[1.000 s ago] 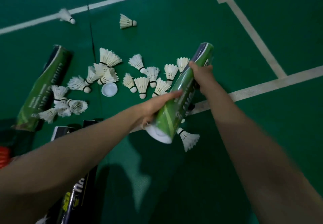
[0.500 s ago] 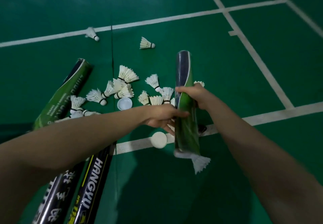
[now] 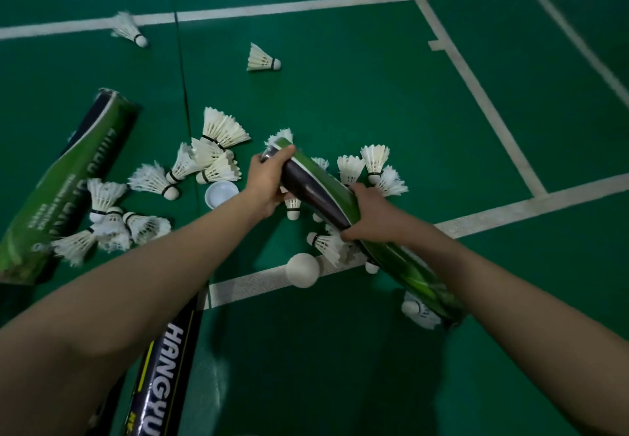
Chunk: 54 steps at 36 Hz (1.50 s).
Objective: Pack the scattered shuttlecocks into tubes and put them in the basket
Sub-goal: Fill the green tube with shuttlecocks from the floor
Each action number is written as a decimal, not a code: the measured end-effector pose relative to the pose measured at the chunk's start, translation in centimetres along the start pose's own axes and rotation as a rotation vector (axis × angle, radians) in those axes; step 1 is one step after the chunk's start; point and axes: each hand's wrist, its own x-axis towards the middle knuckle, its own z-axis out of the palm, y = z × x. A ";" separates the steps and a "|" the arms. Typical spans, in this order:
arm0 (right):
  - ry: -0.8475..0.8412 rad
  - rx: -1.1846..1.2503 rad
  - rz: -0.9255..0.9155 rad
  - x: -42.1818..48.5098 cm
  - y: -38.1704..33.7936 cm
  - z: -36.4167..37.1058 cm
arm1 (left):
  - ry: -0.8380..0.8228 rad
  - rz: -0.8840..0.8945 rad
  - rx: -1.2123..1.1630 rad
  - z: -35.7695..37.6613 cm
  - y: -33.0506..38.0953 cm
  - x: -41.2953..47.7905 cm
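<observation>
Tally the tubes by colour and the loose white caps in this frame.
Green tubes: 2, the green tube on the floor and the held green tube.
Black tubes: 1, the black tube; the dark shape beside it is too hidden to count.
White caps: 2, the upturned cap and the cap on the line.
Total: 5.
</observation>
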 end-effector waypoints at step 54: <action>0.042 0.050 -0.171 -0.1 5.8 1.1 | -0.048 0.519 0.564 -5.0 -12.0 -2.1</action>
